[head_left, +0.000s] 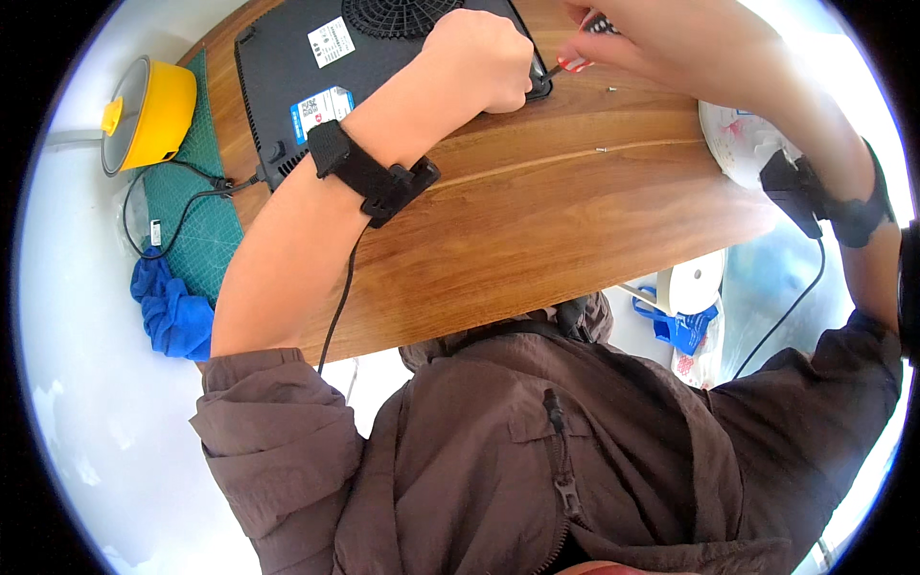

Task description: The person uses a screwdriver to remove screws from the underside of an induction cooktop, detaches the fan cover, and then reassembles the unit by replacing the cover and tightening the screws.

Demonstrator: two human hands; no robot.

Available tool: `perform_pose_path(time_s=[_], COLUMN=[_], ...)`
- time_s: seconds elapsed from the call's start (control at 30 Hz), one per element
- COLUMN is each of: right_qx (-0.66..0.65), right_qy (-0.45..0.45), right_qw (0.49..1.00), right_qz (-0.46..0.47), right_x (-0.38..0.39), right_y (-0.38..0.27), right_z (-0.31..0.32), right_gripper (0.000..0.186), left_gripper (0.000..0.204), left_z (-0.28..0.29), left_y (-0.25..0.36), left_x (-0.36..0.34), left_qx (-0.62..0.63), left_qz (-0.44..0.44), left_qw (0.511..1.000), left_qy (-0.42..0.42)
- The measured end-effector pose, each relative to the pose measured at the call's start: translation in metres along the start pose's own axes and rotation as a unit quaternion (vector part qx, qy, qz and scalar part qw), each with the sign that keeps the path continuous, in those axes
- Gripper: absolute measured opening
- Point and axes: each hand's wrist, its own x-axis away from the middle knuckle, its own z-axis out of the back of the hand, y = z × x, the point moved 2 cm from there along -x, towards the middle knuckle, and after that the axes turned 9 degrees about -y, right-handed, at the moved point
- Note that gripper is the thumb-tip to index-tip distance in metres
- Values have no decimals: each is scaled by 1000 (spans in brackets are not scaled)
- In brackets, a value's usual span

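Note:
A black appliance point(287, 91), probably an induction cooker, lies underside up on the wooden table, with a round fan grille point(398, 13) and pale labels on it. My left hand point(479, 59) rests on its right side, fingers curled in near the corner; what they pinch is hidden. My right hand point(637, 43) grips a screwdriver point(573, 64) with a patterned red, white and black handle. Its dark shaft points left at that same corner, close to my left fingertips. Two small screws, one point(611, 89) farther off and another point(602, 149) nearer me, lie right of the appliance.
A yellow pot point(158, 110) stands at the far left beside a green cutting mat point(206, 235). The appliance's black cord point(192, 196) loops over the mat. A blue cloth point(171, 307) hangs by the left edge. On the right is a white round container point(733, 144). Cables trail from both wrist straps.

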Motion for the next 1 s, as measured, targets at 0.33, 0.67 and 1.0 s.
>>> perform_pose_path(time_s=[0.33, 0.67, 1.0], right_qx=[-24, -667, -874], right_qy=[110, 300, 172], right_qw=[983, 679, 441], right_qz=[-147, -58, 111], right_x=[49, 56, 40], right_y=[-20, 39, 6], right_z=[29, -111, -189], right_gripper=[33, 38, 39], left_gripper=[36, 40, 34], left_z=[7, -12, -10], left_y=[2, -24, -91], left_x=[-3, 19, 163], left_qx=[-7, 87, 143], left_qz=[19, -11, 108], left_qw=[999, 995, 943], left_qy=[-41, 47, 280])
